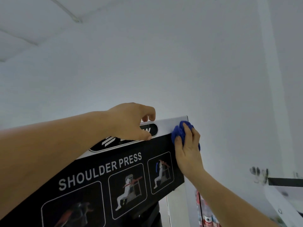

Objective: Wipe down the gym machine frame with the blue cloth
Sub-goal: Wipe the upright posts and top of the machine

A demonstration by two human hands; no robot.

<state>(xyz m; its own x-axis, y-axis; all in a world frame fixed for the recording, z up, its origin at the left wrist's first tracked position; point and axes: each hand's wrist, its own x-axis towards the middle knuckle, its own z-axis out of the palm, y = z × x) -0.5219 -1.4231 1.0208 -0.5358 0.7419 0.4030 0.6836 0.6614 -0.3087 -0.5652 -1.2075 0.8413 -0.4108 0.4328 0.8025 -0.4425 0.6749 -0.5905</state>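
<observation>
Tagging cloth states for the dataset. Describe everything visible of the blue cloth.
The cloth is deep blue, fuzzy like microfibre, bunched into a wad. The right hand grips it and presses it against the panel near its top right corner, where white band meets black. The hand hides much of it; a sliver shows at the hand's right edge. The left hand grips the panel apart from it.

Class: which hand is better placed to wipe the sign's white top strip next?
Right: the right hand presses the blue cloth against the white top strip; the left hand, clothless, grips the sign by its top edge.
</observation>
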